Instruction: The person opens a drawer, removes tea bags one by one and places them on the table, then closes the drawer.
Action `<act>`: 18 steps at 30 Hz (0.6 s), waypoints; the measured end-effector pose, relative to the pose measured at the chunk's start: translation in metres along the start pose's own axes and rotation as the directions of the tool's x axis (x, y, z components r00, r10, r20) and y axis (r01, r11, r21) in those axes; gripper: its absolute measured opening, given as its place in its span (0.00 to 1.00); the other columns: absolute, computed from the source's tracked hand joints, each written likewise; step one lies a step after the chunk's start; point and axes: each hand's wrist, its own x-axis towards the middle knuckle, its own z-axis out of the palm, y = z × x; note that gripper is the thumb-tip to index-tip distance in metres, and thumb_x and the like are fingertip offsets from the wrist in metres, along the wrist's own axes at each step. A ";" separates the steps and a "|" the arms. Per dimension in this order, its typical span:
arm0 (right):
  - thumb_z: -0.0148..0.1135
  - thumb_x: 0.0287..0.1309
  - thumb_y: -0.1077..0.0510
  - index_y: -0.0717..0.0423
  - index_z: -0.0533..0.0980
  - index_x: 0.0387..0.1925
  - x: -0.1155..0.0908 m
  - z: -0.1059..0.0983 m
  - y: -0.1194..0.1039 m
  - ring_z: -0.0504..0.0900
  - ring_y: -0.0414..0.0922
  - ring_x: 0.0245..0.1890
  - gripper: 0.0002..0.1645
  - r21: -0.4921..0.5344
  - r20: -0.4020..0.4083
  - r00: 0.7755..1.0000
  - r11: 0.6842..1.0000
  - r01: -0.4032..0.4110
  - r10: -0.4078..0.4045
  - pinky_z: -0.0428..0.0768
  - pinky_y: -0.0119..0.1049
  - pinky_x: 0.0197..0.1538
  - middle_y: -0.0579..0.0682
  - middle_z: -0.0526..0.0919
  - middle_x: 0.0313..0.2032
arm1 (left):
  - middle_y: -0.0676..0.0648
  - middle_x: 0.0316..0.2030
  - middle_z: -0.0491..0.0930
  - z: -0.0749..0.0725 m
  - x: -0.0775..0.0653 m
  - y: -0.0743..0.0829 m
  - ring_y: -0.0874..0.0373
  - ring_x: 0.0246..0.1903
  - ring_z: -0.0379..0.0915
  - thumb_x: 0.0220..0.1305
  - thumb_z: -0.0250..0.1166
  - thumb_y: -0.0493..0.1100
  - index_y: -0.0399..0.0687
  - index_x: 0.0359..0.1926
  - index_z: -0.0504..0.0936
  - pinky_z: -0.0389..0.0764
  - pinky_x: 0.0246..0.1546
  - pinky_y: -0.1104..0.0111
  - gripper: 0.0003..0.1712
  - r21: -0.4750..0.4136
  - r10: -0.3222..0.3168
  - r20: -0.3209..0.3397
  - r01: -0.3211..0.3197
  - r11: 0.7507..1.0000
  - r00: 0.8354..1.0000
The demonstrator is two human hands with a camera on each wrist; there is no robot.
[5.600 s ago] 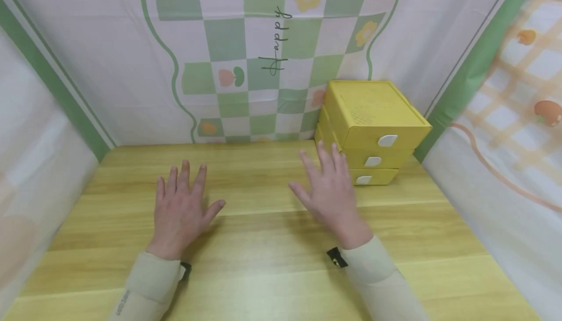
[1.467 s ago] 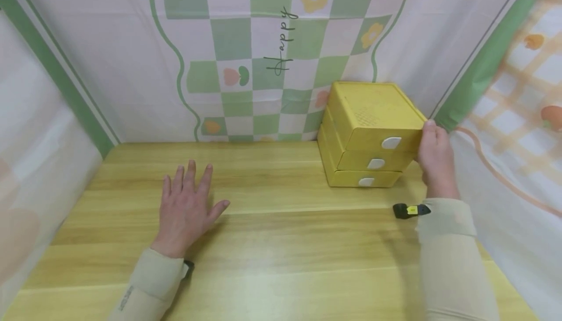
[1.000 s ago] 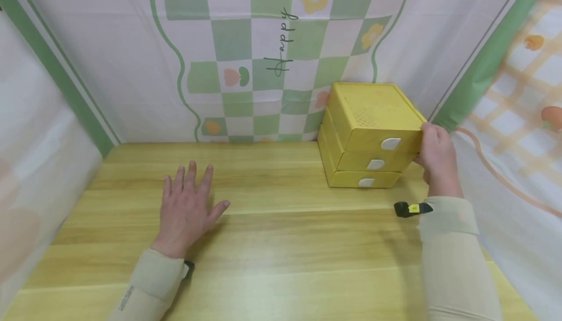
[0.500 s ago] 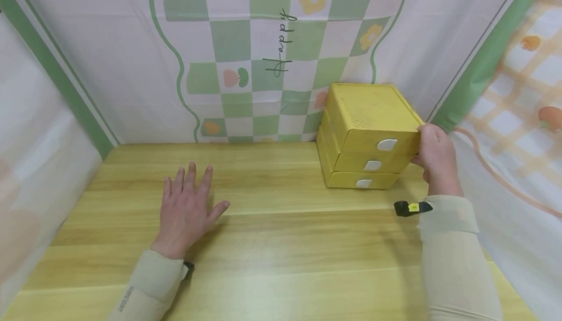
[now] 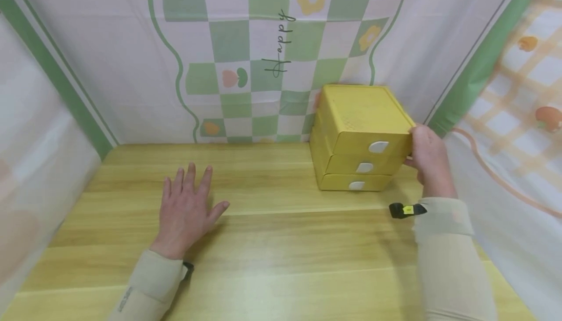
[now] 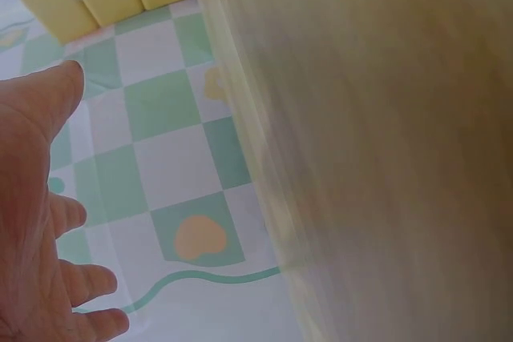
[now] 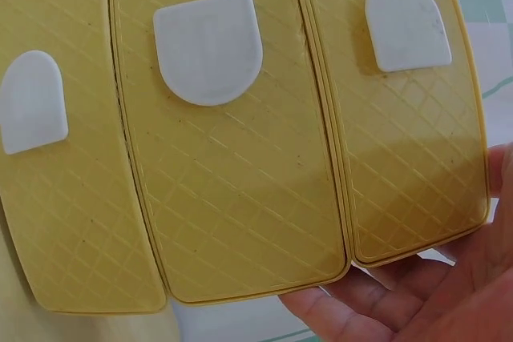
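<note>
Right hand [image 5: 428,157] grips the yellow drawer box [image 5: 357,116], best slid level across the table [image 5: 281,243]; left hand [image 5: 186,211] lies flat, fingers spread

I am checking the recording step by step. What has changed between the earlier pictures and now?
The right hand left the table, went to the right side of the yellow drawer box and took hold of it. The box then shifted left and turned a little. The left hand stayed flat on the table, and all three drawers stayed closed.
</note>
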 end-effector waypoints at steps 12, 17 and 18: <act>0.31 0.70 0.37 0.57 0.57 0.73 -0.008 0.010 -0.003 0.66 0.60 0.62 0.41 -0.021 0.057 0.997 0.998 0.056 -0.055 0.75 0.59 0.56 0.63 0.62 0.68 | 0.28 0.72 0.51 0.003 -0.001 0.002 0.30 0.70 0.44 0.61 0.45 0.78 0.49 0.77 0.54 0.45 0.68 0.37 0.54 -0.004 0.014 -0.028 -0.014 1.000 1.000; 0.32 0.70 0.36 0.61 0.59 0.69 -0.012 0.016 -0.005 0.66 0.62 0.60 0.40 -0.030 0.066 0.995 0.997 0.078 -0.075 0.76 0.59 0.54 0.65 0.62 0.66 | 0.28 0.73 0.50 0.003 -0.001 0.002 0.30 0.70 0.43 0.62 0.44 0.78 0.49 0.77 0.53 0.42 0.69 0.39 0.54 -0.009 0.010 -0.013 -0.010 1.000 1.000; 0.32 0.70 0.36 0.60 0.59 0.69 -0.013 0.018 -0.006 0.67 0.62 0.59 0.40 -0.030 0.068 0.994 0.996 0.082 -0.080 0.76 0.59 0.54 0.65 0.63 0.65 | 0.28 0.73 0.50 0.002 -0.001 0.003 0.30 0.70 0.43 0.62 0.44 0.78 0.49 0.77 0.53 0.42 0.69 0.39 0.54 -0.010 0.009 -0.010 -0.009 1.000 1.000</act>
